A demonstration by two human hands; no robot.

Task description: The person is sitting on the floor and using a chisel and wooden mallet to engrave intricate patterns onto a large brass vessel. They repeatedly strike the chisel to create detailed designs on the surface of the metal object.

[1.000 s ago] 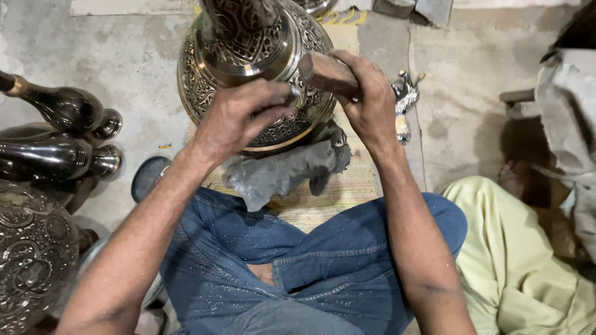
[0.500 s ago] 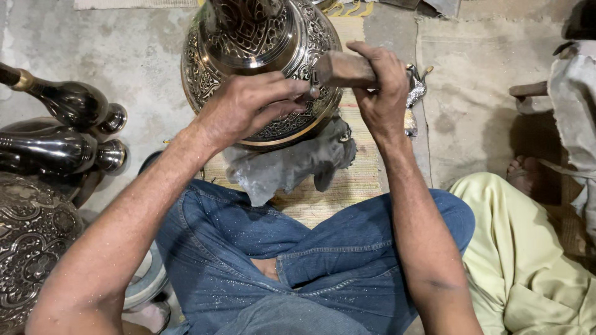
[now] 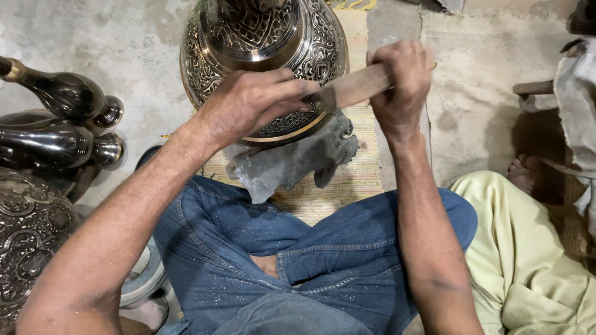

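Premises: a floor-level metalwork workshop. Bare, stained concrete floor (image 3: 93, 37) serves as the work area. A large engraved brass vessel (image 3: 264, 49) stands on a woven mat (image 3: 360, 167) with a grey rag (image 3: 285, 164) under it. Dark metal vases (image 3: 56, 118) lie at the side beside another engraved piece (image 3: 28, 236). A second person (image 3: 528, 260) sits on the floor nearby.

Your left hand (image 3: 251, 105) lay palm down, knuckles up, its fingers (image 3: 292, 93) pressed together and pointing right. Your left forearm ran up from the lower left, bare and flecked with fine dust. Your right hand (image 3: 400, 84) was clenched in a tight fist, thumb side toward the left hand, just beside it. Your right forearm rose almost straight from below, wrist slightly bent.
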